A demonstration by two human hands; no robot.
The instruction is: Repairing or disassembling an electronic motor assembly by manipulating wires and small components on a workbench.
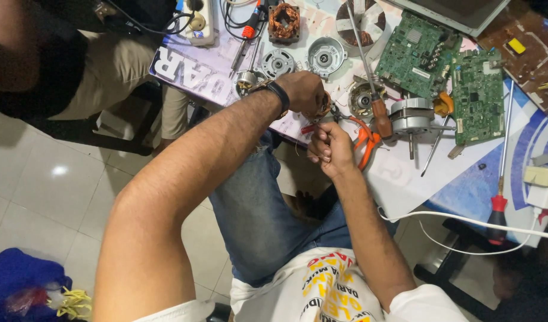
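Head view: left hand [303, 90] clenched over a copper motor winding [323, 109] at the table edge [405, 185]. Right hand [328, 145], just below it, pinches a thin wire. Orange pliers [364, 138] lie immediately right, handles toward that hand.

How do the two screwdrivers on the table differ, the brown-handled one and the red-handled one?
The brown-handled screwdriver lies in the middle of the parts, beside the orange pliers; the red-handled screwdriver lies far right, handle over the table edge. The brown handle looks thicker; the red one is slimmer with black. Both have long metal shafts pointing away from the person.
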